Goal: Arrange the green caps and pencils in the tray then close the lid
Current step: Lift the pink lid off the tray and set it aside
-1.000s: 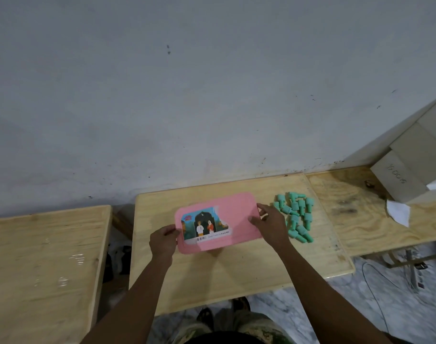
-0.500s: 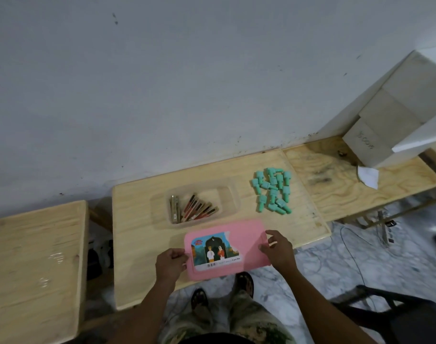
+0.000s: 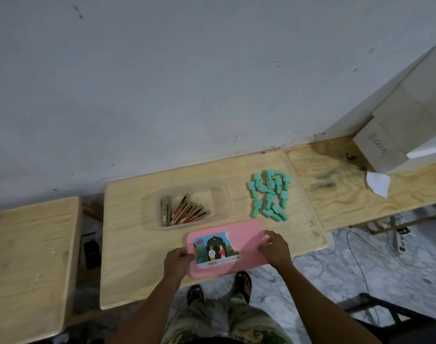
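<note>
A clear plastic tray (image 3: 221,194) stands open on the middle wooden table, with several short pencils (image 3: 184,212) lying in its left half. To its right, several green caps (image 3: 269,194) lie in a loose heap on the table. The pink lid (image 3: 246,234), with a picture label, lies at the table's near edge, in front of the tray and partly over the edge. My left hand (image 3: 178,261) grips the lid's left end. My right hand (image 3: 275,249) rests on the lid's right end, fingers loosely bent.
A second wooden table (image 3: 30,256) stands to the left across a gap. A third table (image 3: 356,184) on the right carries white foam boxes (image 3: 395,135) and a scrap of paper (image 3: 378,182). Cables and a chair frame (image 3: 395,319) are on the floor at the right.
The lid has come off the tray and been drawn toward me, down to the table's near edge. The tray and its pencils are now uncovered. My right hand's grip has loosened.
</note>
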